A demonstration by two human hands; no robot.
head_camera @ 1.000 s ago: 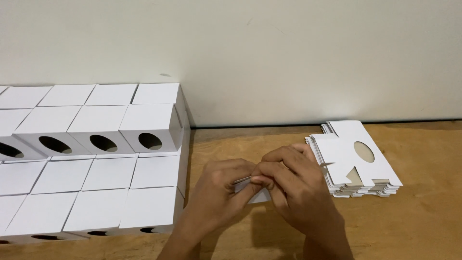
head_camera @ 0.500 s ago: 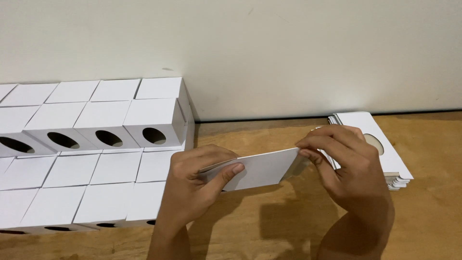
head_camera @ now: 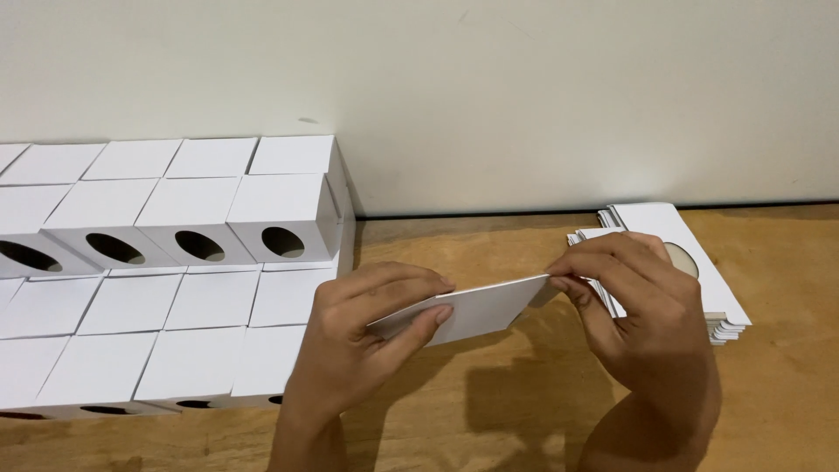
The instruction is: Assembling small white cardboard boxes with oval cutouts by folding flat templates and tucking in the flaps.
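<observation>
Both hands pinch a flat white card blank [head_camera: 476, 308] by its ends, long axis spanning left hand [head_camera: 367, 336] to right hand [head_camera: 642, 306], above the wooden table [head_camera: 489, 411].

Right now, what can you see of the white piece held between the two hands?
The white cardboard piece looks like a flat, folded box blank of thin, matte card, plain on the side that shows. It is held in the air above the wooden table, roughly level, its right end slightly higher. The left hand pinches its left end, thumb beneath; the right hand grips its right corner. Nothing else touches it.
</observation>
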